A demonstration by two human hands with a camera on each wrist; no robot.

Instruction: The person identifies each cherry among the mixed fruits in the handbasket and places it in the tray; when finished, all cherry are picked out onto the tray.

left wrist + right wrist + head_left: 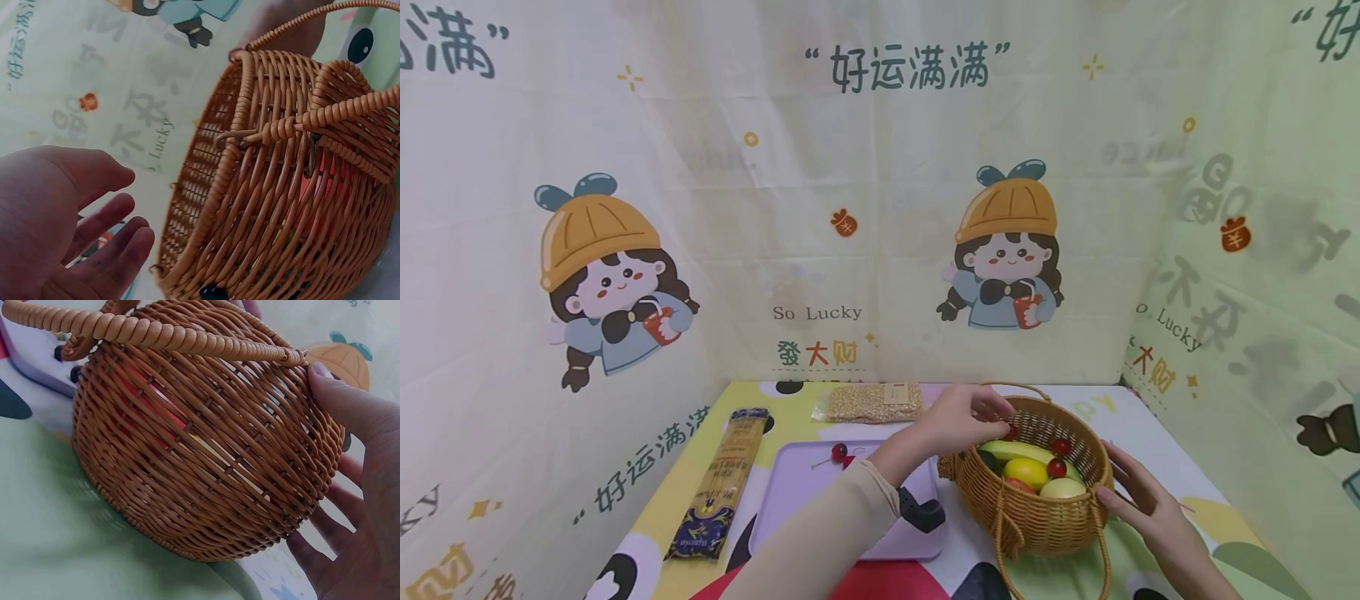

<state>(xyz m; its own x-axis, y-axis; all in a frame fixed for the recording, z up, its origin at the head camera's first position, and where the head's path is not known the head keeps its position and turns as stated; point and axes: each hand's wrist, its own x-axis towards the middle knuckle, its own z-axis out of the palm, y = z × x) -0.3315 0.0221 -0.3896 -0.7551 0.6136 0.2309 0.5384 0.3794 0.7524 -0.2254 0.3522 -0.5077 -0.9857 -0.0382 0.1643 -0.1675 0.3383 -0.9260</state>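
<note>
Fruit fills a brown wicker basket, among it a lemon, a banana, a pale round fruit and several cherries. Reaching over its left rim is my left hand, fingertips close above a cherry inside. The left wrist view shows that hand's fingers loosely bent, nothing between them, beside the basket's mouth. On the opposite side my right hand rests against the basket, its thumb near the rim and its fingers spread along the outer wall.
Left of the basket lies a lilac tray with a cherry on it, partly covered by my left arm. A pack of spaghetti lies further left. Behind the tray is a bag of grains. Printed curtains enclose the table.
</note>
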